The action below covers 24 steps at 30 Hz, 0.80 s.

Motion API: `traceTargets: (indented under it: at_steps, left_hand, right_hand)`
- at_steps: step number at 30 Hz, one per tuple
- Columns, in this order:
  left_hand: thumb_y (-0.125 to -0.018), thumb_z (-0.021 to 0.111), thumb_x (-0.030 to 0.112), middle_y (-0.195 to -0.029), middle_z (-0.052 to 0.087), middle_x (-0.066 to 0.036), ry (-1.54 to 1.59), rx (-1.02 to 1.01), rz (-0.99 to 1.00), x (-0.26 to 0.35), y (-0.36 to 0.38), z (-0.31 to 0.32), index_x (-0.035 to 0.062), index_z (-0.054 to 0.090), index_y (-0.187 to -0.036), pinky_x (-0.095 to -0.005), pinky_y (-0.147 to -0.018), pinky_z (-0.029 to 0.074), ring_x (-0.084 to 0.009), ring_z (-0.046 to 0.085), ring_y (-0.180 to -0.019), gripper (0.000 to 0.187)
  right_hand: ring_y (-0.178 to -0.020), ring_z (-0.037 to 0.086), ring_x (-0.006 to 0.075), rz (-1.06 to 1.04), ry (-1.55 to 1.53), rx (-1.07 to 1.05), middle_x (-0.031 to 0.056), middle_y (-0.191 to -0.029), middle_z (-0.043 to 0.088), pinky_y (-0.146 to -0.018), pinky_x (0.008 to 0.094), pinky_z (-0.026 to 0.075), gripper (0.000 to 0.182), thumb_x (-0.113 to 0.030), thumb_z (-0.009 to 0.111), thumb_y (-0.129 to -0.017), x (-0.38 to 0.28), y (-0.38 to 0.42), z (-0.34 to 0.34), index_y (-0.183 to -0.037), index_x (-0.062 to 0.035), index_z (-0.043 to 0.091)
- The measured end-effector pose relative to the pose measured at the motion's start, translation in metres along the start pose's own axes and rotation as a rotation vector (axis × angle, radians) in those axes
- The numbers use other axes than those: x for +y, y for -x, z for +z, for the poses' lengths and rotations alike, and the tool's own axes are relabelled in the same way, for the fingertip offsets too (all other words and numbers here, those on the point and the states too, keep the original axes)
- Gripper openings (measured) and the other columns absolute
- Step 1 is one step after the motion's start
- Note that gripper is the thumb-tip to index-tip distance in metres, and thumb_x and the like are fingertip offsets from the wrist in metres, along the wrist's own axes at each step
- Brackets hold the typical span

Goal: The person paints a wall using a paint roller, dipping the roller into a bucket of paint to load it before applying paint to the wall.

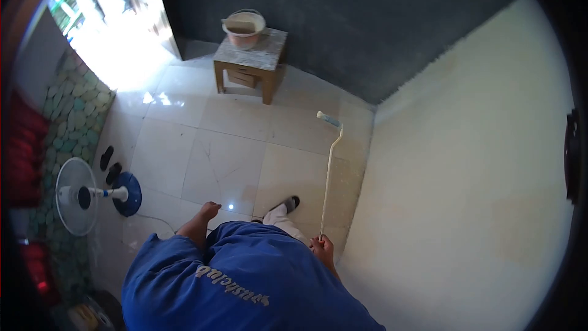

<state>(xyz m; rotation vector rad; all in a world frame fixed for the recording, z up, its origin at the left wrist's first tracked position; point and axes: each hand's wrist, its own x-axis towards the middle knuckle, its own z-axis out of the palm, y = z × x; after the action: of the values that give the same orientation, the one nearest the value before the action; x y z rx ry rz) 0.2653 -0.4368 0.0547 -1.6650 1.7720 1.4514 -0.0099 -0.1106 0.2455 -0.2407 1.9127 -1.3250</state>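
My right hand (322, 247) grips the lower end of a long white pole (327, 178). The pole rises to a paint roller head (329, 119), which hangs in front of the corner where a dark wall meets a cream wall. My left hand (209, 209) hangs at my side with its fingers curled, and I cannot see anything in it. My blue shirt fills the bottom of the view, and one foot (288, 205) in a dark sandal steps forward on the tiled floor.
A small wooden table (251, 61) with a bucket (244, 27) on it stands against the dark wall. At left, a standing fan (82, 196) with a blue base sits by a pair of dark sandals (110, 165). Bright light enters from a doorway at the top left.
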Motion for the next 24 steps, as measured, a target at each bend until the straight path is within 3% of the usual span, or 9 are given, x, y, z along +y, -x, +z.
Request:
traceTargets:
  at_steps: [5, 10, 13, 17, 18, 20, 22, 23, 24]
  left_hand:
    - [-0.084, 0.059, 0.038, -0.11, 0.063, -0.022, 0.181, 0.015, -0.051, -0.032, -0.017, 0.036, -0.0012, 0.065, -0.103, -0.0382, -0.089, 0.046, -0.0327, 0.058, -0.106, 0.044]
    - [-0.084, 0.061, 0.039, -0.077, 0.06, -0.012, 0.481, 0.082, -0.327, 0.02, 0.011, 0.016, 0.0027, 0.065, -0.107, -0.0403, -0.059, 0.05, -0.0213, 0.055, -0.065, 0.043]
    - [-0.084, 0.059, 0.04, -0.074, 0.061, -0.011, 0.534, 0.201, -0.37, 0.056, 0.007, -0.009, 0.002, 0.064, -0.106, -0.0409, -0.056, 0.047, -0.021, 0.056, -0.063, 0.044]
    - [-0.085, 0.059, 0.039, -0.094, 0.063, -0.011, 0.736, 0.312, -0.319, 0.125, 0.013, -0.041, 0.0019, 0.058, -0.115, -0.0347, -0.063, 0.048, -0.0202, 0.058, -0.076, 0.048]
    - [-0.085, 0.059, 0.039, -0.094, 0.063, -0.011, 0.753, 0.323, -0.337, 0.128, 0.002, -0.042, 0.0019, 0.058, -0.115, -0.0347, -0.063, 0.048, -0.0202, 0.058, -0.076, 0.048]
    - [-0.086, 0.056, 0.045, -0.112, 0.058, -0.006, 0.81, 0.243, -0.195, 0.129, -0.022, -0.039, 0.0135, 0.052, -0.124, -0.0421, -0.072, 0.045, -0.0203, 0.054, -0.089, 0.05]
    - [-0.087, 0.057, 0.042, -0.11, 0.059, -0.007, 0.861, 0.243, -0.211, 0.13, -0.033, -0.033, 0.0117, 0.052, -0.124, -0.0411, -0.072, 0.046, -0.0203, 0.054, -0.087, 0.048]
    - [-0.087, 0.058, 0.033, -0.103, 0.064, -0.013, 0.81, 0.345, -0.185, 0.131, -0.036, -0.029, -0.0017, 0.059, -0.112, -0.0344, -0.08, 0.047, -0.0228, 0.059, -0.094, 0.043]
    - [-0.087, 0.058, 0.033, -0.103, 0.064, -0.013, 0.818, 0.348, -0.192, 0.118, -0.046, -0.024, -0.0017, 0.059, -0.112, -0.0344, -0.08, 0.047, -0.0228, 0.059, -0.094, 0.043]
  right_hand:
    - [-0.039, 0.049, 0.0107, 0.007, 0.012, -0.11, 0.0035, -0.062, 0.051, -0.036, 0.0249, 0.04, 0.014, -0.014, 0.057, -0.088, -0.034, -0.089, -0.001, -0.082, -0.0022, 0.053]
    - [-0.039, 0.051, 0.0123, 0.043, 0.026, -0.3, 0.0041, -0.065, 0.051, -0.036, 0.0261, 0.043, 0.013, -0.012, 0.058, -0.086, -0.089, -0.208, -0.004, -0.093, -0.0023, 0.052]
    - [-0.04, 0.051, 0.013, 0.066, 0.09, -0.394, 0.0045, -0.068, 0.051, -0.036, 0.0272, 0.044, 0.027, -0.008, 0.057, -0.083, -0.133, -0.27, 0.003, -0.108, -0.0042, 0.047]
    - [-0.042, 0.051, 0.0129, 0.046, 0.21, -0.432, 0.0057, -0.073, 0.05, -0.036, 0.0284, 0.045, 0.058, -0.003, 0.056, -0.082, -0.207, -0.31, 0.027, -0.135, -0.0095, 0.032]
    - [-0.042, 0.051, 0.0129, 0.052, 0.224, -0.455, 0.0057, -0.073, 0.05, -0.036, 0.0284, 0.045, 0.058, -0.003, 0.056, -0.082, -0.216, -0.325, 0.036, -0.135, -0.0095, 0.032]
    - [-0.043, 0.051, 0.0127, 0.065, 0.212, -0.498, 0.0058, -0.076, 0.05, -0.037, 0.0282, 0.045, 0.065, -0.001, 0.053, -0.082, -0.228, -0.354, 0.053, -0.14, -0.0146, 0.025]
    - [-0.044, 0.051, 0.0128, 0.118, 0.189, -0.524, 0.0066, -0.077, 0.051, -0.037, 0.0276, 0.045, 0.063, -0.001, 0.051, -0.083, -0.239, -0.375, 0.075, -0.14, -0.0132, 0.026]
    - [-0.044, 0.05, 0.013, 0.143, 0.131, -0.523, 0.0067, -0.077, 0.051, -0.037, 0.0272, 0.044, 0.064, -0.002, 0.051, -0.084, -0.242, -0.384, 0.085, -0.141, -0.013, 0.025]
    - [-0.044, 0.05, 0.0131, 0.165, 0.072, -0.518, 0.0068, -0.077, 0.052, -0.037, 0.0269, 0.044, 0.064, -0.003, 0.051, -0.084, -0.245, -0.395, 0.096, -0.141, -0.0127, 0.025]
